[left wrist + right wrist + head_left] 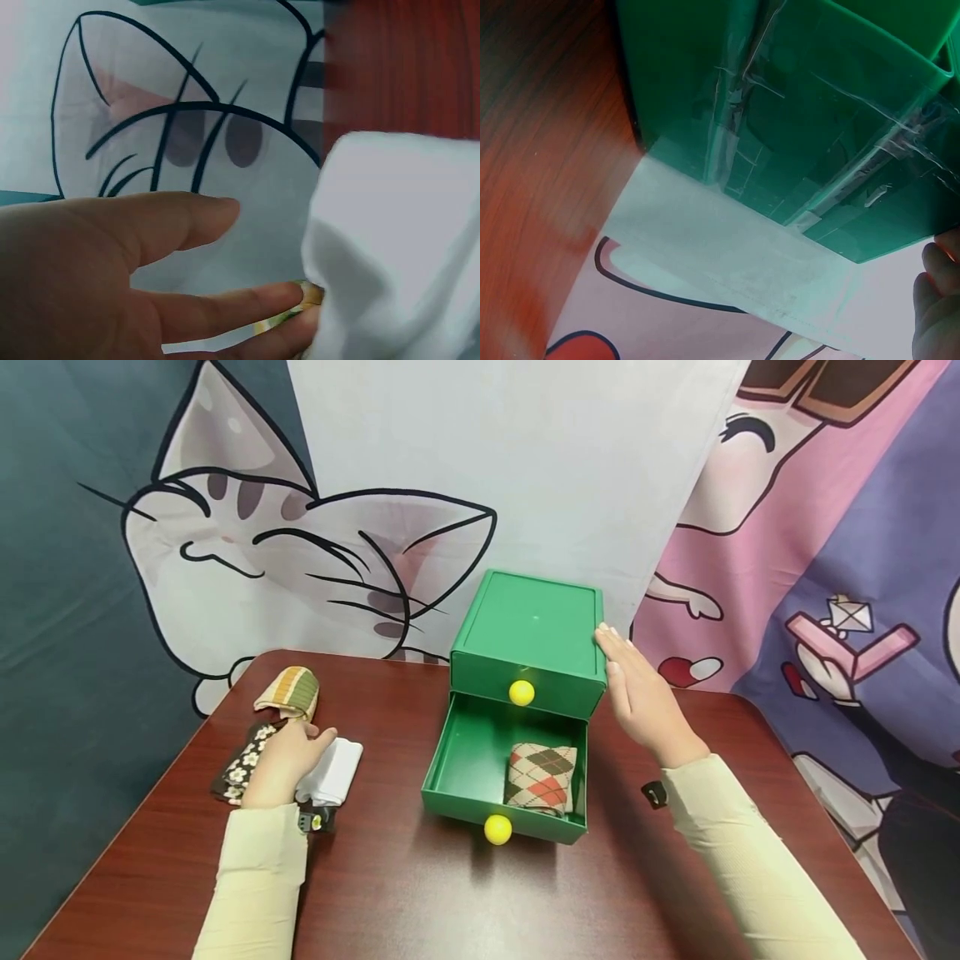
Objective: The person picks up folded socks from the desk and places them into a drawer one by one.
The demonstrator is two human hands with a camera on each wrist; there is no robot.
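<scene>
Left hand (283,760) is laid on the white folded cloth (333,771) at the table's (420,902) left side, fingers bent over its edge; the grip underneath is hidden. Floral sock (243,760) is partly covered by that hand; striped sock (288,692) lies behind. Right hand (637,697) is held flat, fingers straight, against the green drawer box's (536,627) right side. Argyle sock (542,777) lies in the pulled-out lower drawer (457,760); its front end is cut off by the drawer wall.

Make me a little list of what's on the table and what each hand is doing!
Box: green drawer box with yellow knobs, bottom drawer pulled open
Inside drawer: one folded argyle sock
Left hand: fingers grip a white folded cloth
Right hand: flat, straight fingers against the box's right side
Nearby: flowery dark cloth and striped green-orange cloth by the left hand
Surface: dark red-brown wooden table
</scene>
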